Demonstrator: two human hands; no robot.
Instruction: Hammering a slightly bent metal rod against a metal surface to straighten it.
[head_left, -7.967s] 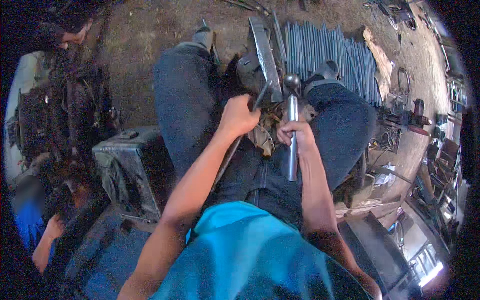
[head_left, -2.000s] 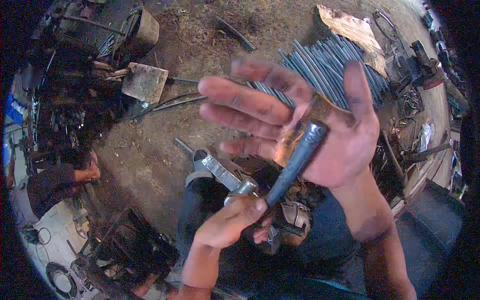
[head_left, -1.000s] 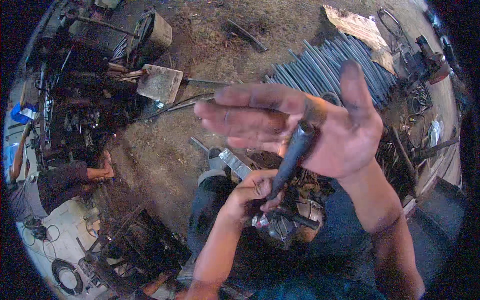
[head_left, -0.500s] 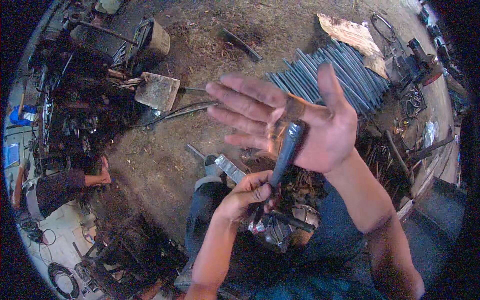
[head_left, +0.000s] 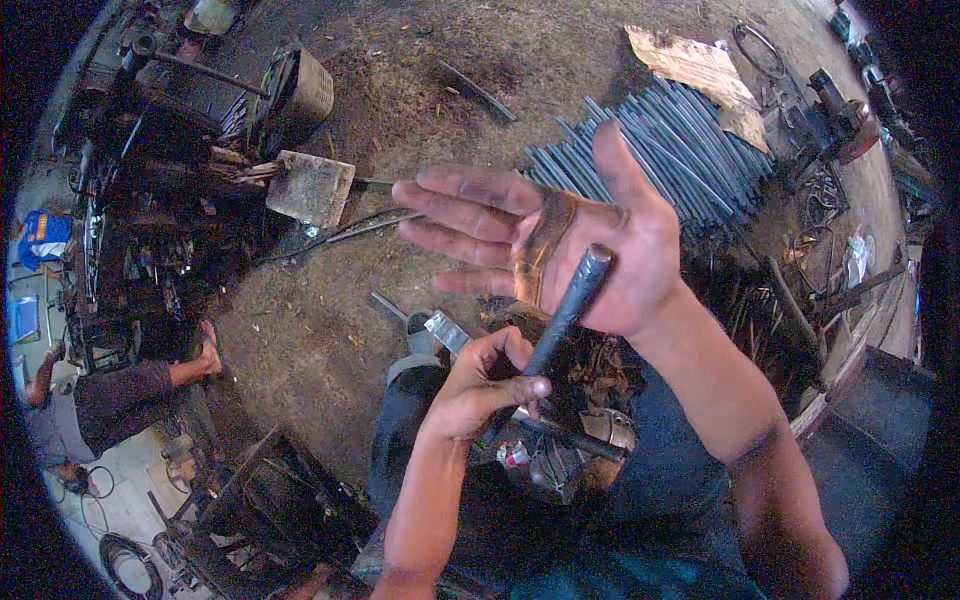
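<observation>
The left hand [head_left: 480,385] is clenched around the lower part of a dark metal rod [head_left: 566,312], thumb laid across the fingers, holding the rod tilted up and to the right. The rod's blunt upper end rests against the palm of the right hand [head_left: 560,235], which is spread flat and released, fingers stretched out to the left and thumb pointing up; a rusty orange streak runs down that palm just beside the rod's tip. Below the left hand, on the person's lap, lies a cluster of metal parts [head_left: 560,450] touching the dark trousers.

Beyond the right hand a stack of grey steel rods [head_left: 690,150] lies on the dirt floor [head_left: 420,110]. To the left of the right hand's fingertips a flat square metal plate [head_left: 310,187] sits beside dark machinery [head_left: 150,180]. Another person's hand [head_left: 208,352] shows near the machinery's lower edge.
</observation>
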